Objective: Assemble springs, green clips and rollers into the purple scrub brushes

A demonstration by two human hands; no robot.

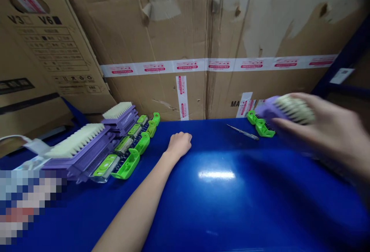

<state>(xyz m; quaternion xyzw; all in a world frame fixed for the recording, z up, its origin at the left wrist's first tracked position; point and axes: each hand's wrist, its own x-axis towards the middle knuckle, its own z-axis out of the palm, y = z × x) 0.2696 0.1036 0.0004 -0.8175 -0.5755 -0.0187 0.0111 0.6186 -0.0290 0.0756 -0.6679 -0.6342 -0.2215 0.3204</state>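
At the right, my right hand (326, 123) is closed around a purple brush (267, 107) with cream bristles, held above the table; hand and brush are blurred. Just behind and below it lie green plastic pieces (264, 128) with dark bristles, partly hidden. My left hand (179, 144) rests on the table as a closed fist, with nothing visible in it. A thin screwdriver (243, 131) with a clear handle lies between the two hands. To the left of my left hand stands a row of green plastic parts (130, 163), some with clear covers.
Purple brushes (78, 144) with cream bristles are lined up on the blue table (214, 213) at the left. A white plug with a cable (37, 146) is beside them. Large cardboard boxes (162, 40) wall off the back. Blue metal framing (338, 67) stands at the right.
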